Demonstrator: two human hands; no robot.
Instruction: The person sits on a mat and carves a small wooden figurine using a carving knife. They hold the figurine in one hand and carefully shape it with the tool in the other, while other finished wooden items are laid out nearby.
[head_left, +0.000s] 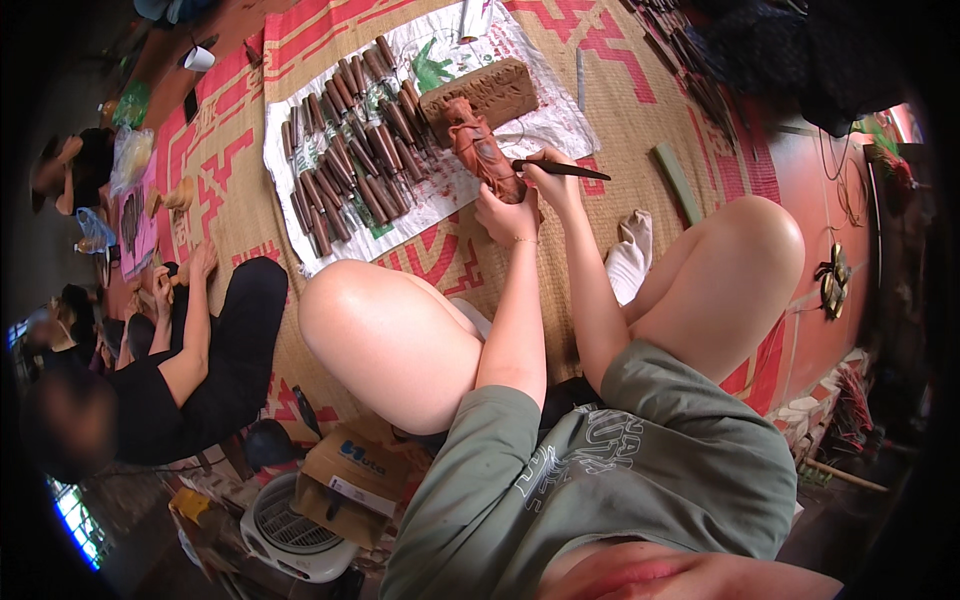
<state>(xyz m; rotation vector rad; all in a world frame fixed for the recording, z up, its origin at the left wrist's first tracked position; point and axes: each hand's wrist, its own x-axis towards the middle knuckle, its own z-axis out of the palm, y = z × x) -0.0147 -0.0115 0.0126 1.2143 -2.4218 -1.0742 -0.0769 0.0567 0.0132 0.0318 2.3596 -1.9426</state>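
My left hand [507, 215] is closed around the lower end of a reddish-brown carved wooden figure [478, 145], which tilts away from me. In my right hand [552, 180] is a slim dark-handled tool [588, 174], its tapered handle pointing right. The tool's working end meets the figure's right side, but its tip is too small to make out. Just beyond the figure lies a brown block [505, 88] with a carved, bumpy surface. Many wooden-handled carving chisels [365, 150] lie in rows to the left, on a white sack [568, 128] with red and green prints.
A patterned straw mat [640, 120] spreads beneath everything. A greenish bar [678, 183] lies to the right, near my knee. At left, a person in black [190, 350] handles a wooden piece. A cardboard box [360, 470] and a white fan [295, 525] stand behind on the left.
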